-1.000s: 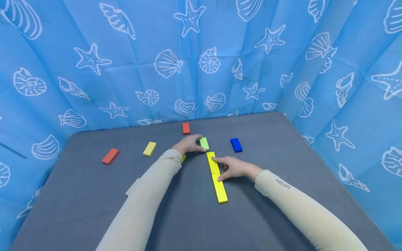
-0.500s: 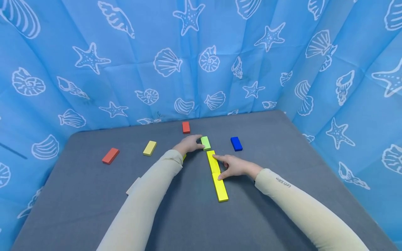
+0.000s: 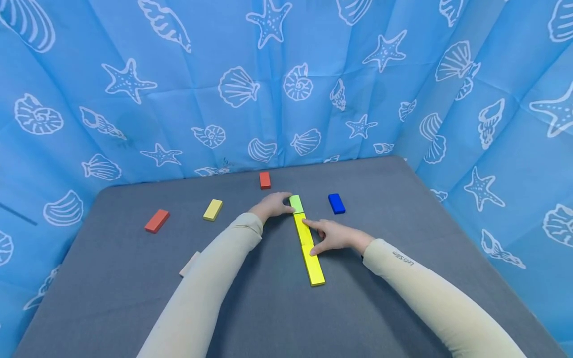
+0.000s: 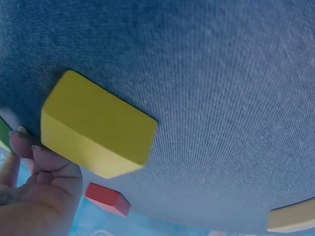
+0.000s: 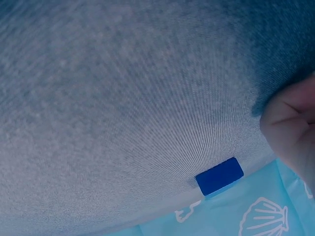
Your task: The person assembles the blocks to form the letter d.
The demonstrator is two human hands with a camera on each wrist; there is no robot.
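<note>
In the head view my left hand (image 3: 271, 205) pinches a light green block (image 3: 297, 204) between thumb and fingers. Its near end meets the far end of two bright yellow blocks (image 3: 315, 268) lying end to end. From the right, the index fingertip and thumb of my right hand (image 3: 333, 235) touch that yellow row near its middle, one on each block. The left wrist view catches a sliver of the green block (image 4: 4, 135) by the fingertips, plus a close yellow block (image 4: 93, 123) that the hand does not hold. Only part of my right hand (image 5: 293, 128) shows in the right wrist view.
Around the grey cloth surface (image 3: 380, 298) lie a blue block (image 3: 336, 204), a red block (image 3: 265, 180) at the back, another red block (image 3: 157, 221), a pale yellow block (image 3: 213, 210) and a cream block (image 3: 190, 264) partly behind the left sleeve. A blue curtain (image 3: 179, 99) hangs behind.
My left hand has moved the green block slightly right and nearer, so the gap to the yellow row has closed. The right hand stays at the yellow blocks.
</note>
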